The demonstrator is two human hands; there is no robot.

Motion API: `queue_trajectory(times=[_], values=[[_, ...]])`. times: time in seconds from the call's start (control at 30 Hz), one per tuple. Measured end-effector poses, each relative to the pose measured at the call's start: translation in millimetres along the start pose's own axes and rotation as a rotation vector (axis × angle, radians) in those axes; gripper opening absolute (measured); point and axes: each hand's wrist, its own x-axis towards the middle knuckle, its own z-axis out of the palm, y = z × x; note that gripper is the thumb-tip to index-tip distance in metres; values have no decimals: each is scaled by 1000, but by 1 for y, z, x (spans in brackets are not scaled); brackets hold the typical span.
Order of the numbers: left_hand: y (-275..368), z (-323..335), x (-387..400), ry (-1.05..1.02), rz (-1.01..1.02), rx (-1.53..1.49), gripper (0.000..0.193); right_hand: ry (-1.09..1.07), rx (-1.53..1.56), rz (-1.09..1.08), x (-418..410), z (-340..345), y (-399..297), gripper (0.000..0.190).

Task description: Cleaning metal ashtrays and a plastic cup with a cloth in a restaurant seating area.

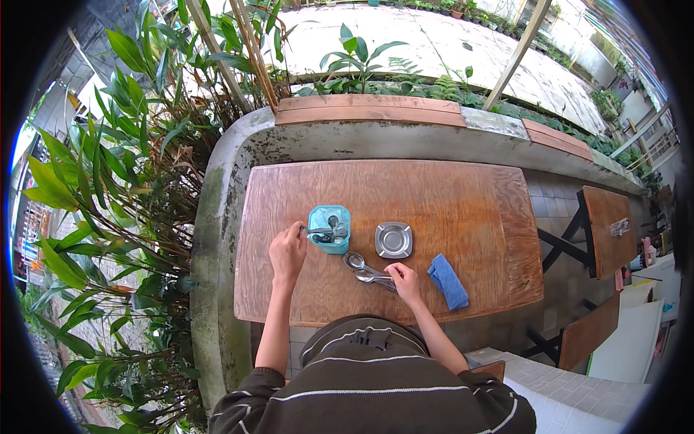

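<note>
A teal plastic container [329, 217] with several metal utensils inside stands on the wooden table. My left hand [289, 249] is at its left side, fingers closed around the end of a utensil [319, 232] that reaches over the container. Just below and right of the container, several metal spoons [355, 261] lie overlapping on the table. My right hand [404, 279] pinches the handle end of one spoon [366, 276] beside them. Above that hand sits a square metal ashtray-like dish [394, 240]. A folded blue cloth [448, 282] lies to the right of my right hand.
The wooden table [461, 200] has a low concrete wall [379, 138] behind it and along its left side. Leafy plants [124, 217] crowd the left. More wooden tables [610, 233] stand on the tiled floor at the right, one bearing small items.
</note>
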Motion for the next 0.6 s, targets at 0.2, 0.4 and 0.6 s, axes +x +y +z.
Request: queue_trajectory(times=[0.2,0.4,0.6], values=[[3,6,-1,-29,4,-41,17,-22,-36,25,-2,-3,2,21],[9,6,-4,-38,-41,-111,18,-65,-124,36,-1,-3,16,20],[11,5,-8,-22,-40,-156,15,-21,-676,-157,-10,0,21,35]])
